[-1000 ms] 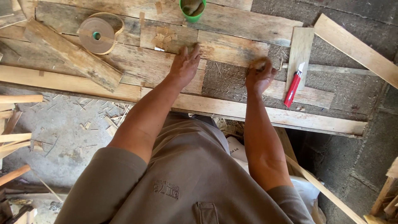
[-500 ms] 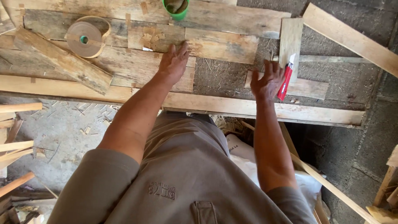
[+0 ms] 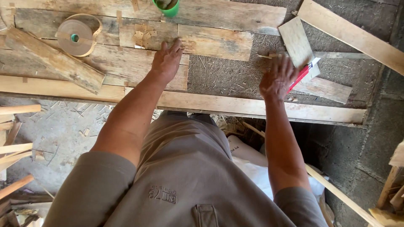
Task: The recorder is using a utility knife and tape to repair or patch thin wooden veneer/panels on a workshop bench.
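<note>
We see the left hand [image 3: 166, 61] lying flat, fingers released, on a weathered grey wooden plank [image 3: 126, 63], while the blurred right hand [image 3: 277, 77], fingers spread, touches a red-and-white utility knife [image 3: 304, 72].

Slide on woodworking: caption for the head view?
Left hand flat on plank; right hand over red-handled tool.

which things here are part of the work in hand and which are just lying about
In hand:
left hand flat on plank
right hand at red cutter
small board

Lying about:
tape roll
green cup
loose slat
</note>
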